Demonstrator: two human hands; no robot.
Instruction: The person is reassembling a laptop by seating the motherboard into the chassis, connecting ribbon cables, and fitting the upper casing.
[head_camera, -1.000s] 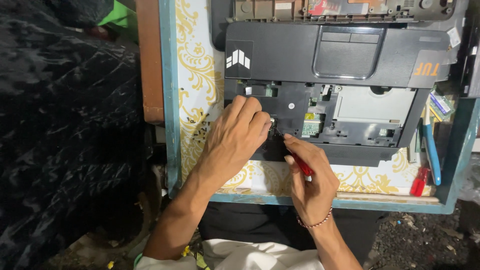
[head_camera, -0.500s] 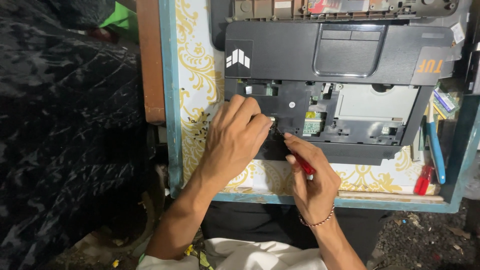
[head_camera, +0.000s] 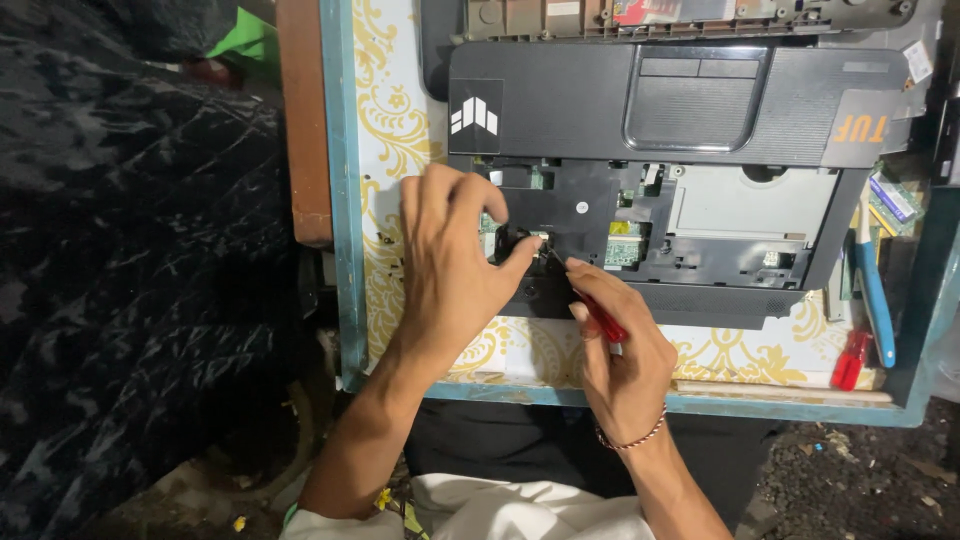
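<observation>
An opened black laptop base (head_camera: 700, 130) lies on a small table, keyboard removed, with its inner boards and a grey metal plate (head_camera: 750, 205) exposed. My left hand (head_camera: 450, 270) rests on the laptop's left inner part, thumb and fingers pinched at a small spot beside a green board (head_camera: 625, 245). My right hand (head_camera: 620, 350) grips a red-handled screwdriver (head_camera: 603, 318), whose tip points up-left to that same spot next to my left thumb. A thin bracelet circles my right wrist.
The table (head_camera: 345, 200) has a teal rim and a white top with yellow ornament. A blue-handled tool (head_camera: 875, 295) and a red tool (head_camera: 850, 360) lie at its right edge. Another dismantled chassis (head_camera: 680, 15) sits behind the laptop. Dark patterned fabric (head_camera: 130, 280) fills the left.
Both hands stay at the same spot on the laptop. The left fingers have shifted slightly and the screwdriver tip is a little nearer the thumb.
</observation>
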